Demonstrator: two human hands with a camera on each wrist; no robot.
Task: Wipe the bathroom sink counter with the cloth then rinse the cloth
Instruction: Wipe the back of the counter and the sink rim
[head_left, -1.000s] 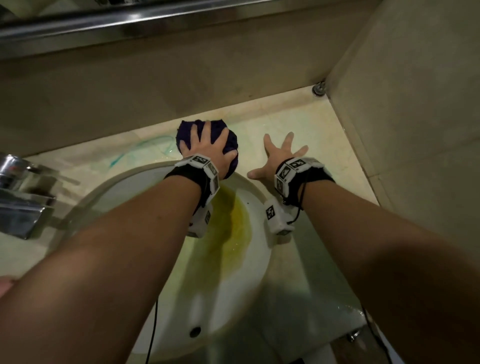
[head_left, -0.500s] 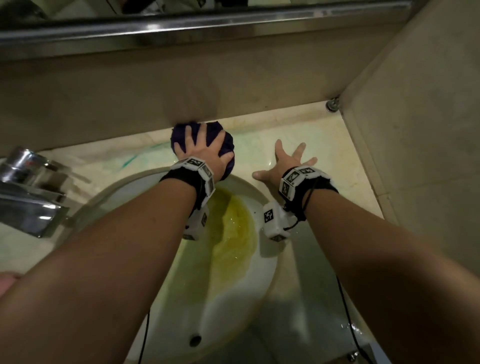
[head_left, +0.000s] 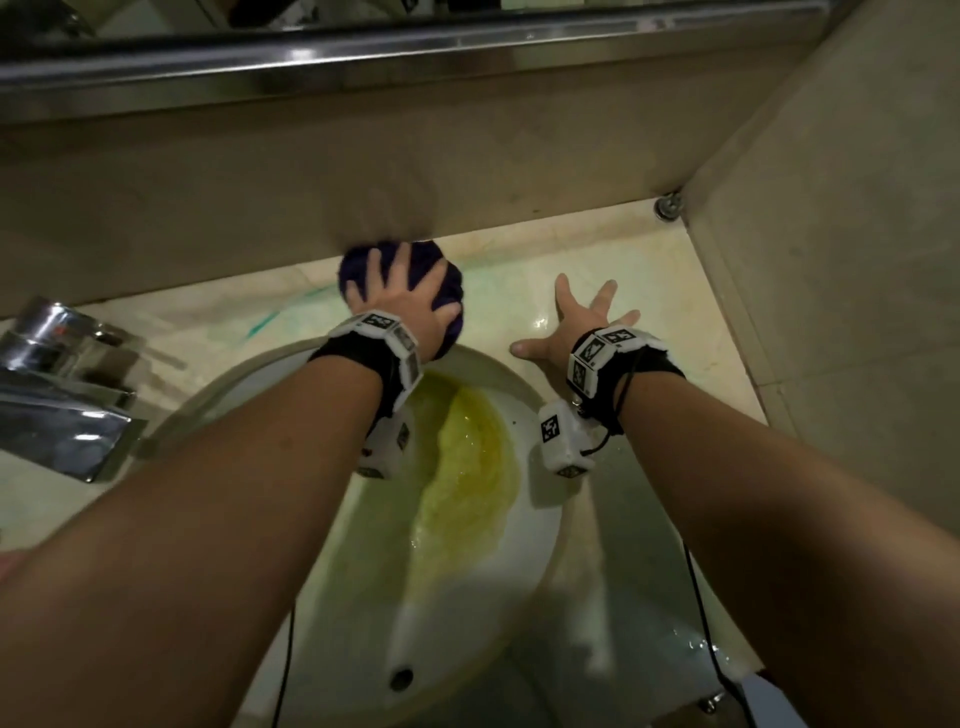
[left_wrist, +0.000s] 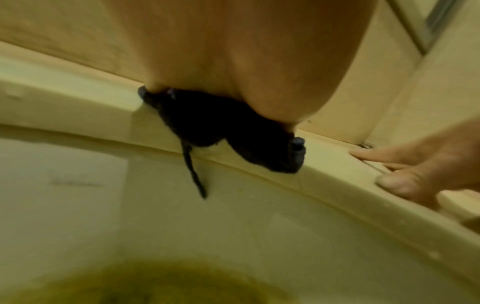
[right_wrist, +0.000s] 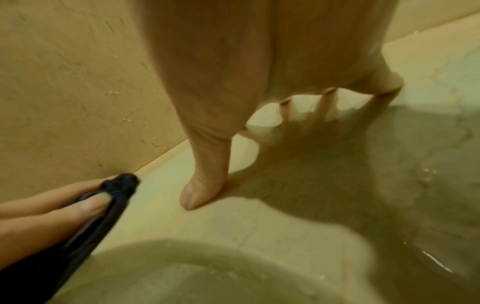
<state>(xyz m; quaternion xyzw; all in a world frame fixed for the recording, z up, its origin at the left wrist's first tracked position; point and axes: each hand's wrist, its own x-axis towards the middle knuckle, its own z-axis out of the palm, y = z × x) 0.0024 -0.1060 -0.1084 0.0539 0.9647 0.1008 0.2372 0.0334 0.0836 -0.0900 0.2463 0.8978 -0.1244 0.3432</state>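
Observation:
A dark purple cloth (head_left: 422, 260) lies bunched on the pale counter (head_left: 670, 291) behind the sink, right against the back wall. My left hand (head_left: 402, 296) presses flat on it with fingers spread; in the left wrist view the cloth (left_wrist: 221, 131) shows dark under the palm, a strand hanging over the sink rim. My right hand (head_left: 576, 322) rests open on the wet counter to the right of the cloth, fingers splayed, thumb (right_wrist: 205, 181) touching the surface. The cloth's edge (right_wrist: 114, 197) shows in the right wrist view under the left hand's fingers.
The white basin (head_left: 540, 530) holds a yellow-green stain (head_left: 462, 467) and a drain hole (head_left: 401, 678). A chrome tap (head_left: 57, 395) stands at the left. Teal smears (head_left: 270, 317) mark the counter left of the cloth. A side wall (head_left: 831, 312) closes the right; a metal fitting (head_left: 667, 207) sits in the corner.
My left hand has pushed the cloth away from the basin rim to the back wall. The right hand stays planted on the counter.

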